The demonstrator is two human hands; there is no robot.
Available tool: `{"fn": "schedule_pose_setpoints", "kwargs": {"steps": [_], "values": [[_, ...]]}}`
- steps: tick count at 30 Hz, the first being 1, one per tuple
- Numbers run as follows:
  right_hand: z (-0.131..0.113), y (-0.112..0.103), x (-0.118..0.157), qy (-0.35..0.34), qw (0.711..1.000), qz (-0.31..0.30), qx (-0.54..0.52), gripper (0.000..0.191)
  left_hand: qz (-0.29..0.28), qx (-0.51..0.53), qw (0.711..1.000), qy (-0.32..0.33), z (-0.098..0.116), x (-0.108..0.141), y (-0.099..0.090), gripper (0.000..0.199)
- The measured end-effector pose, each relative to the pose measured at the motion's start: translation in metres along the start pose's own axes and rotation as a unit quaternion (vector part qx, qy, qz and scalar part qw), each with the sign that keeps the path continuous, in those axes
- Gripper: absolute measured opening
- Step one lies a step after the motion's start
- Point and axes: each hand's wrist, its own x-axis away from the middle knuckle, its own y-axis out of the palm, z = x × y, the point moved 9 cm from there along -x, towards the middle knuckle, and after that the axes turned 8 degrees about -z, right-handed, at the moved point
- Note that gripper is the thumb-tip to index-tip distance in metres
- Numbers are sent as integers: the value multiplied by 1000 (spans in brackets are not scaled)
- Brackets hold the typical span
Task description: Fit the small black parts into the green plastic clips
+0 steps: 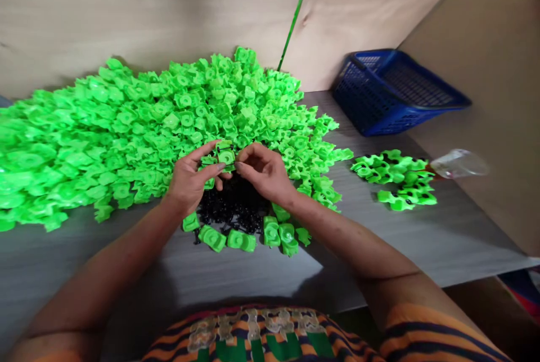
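Note:
My left hand (189, 179) is closed on a bright green plastic toy car body (226, 157), its underside turned up, with a black axle across one end. More green pieces show between the same fingers. At the car body's right edge, the thumb and fingertips of my right hand (265, 170) are pinched together. Whatever lies between them is too small to make out. Below both hands is a pile of small black wheel-and-axle parts (232, 210). Along its near edge lie several green car bodies (212, 238).
A large heap of green car bodies (139, 131) spreads across the table's left and middle. To the right are green cars with black wheels (405, 176), beside a clear plastic cup (462, 164) lying on its side. A blue basket (379, 100) stands tilted against the wooden wall (358, 7).

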Motion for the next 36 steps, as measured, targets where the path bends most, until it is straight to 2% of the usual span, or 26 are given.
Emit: {"fn": "schedule_pose_setpoints", "kwargs": {"steps": [3, 6, 10, 17, 22, 30, 33, 36], "values": [[12, -1, -2, 71, 992, -8, -106, 46, -27, 23, 999, -28, -5, 0, 5, 64], [19, 7, -3, 100, 982, -37, -153, 65, -56, 34, 997, -47, -10, 3, 12, 62], [26, 11, -3, 108, 979, -37, -170, 59, -59, 50, 995, -62, -14, 4, 14, 56], [29, 4, -4, 126, 977, -14, -174, 51, 0, 27, 999, -40, -7, 0, -4, 46], [33, 2, -2, 141, 978, -17, -152, 56, -21, 19, 998, -61, -10, -2, -5, 45], [28, 5, 0, 138, 985, -46, -98, 54, -47, 73, 995, -44, -3, -4, -1, 41], [21, -10, -5, 99, 993, -48, -43, 51, -50, 63, 996, -37, -2, -6, -2, 41], [0, -47, -13, 27, 996, -6, 84, 46, -36, 48, 998, -24, 0, -7, -10, 38]]}}
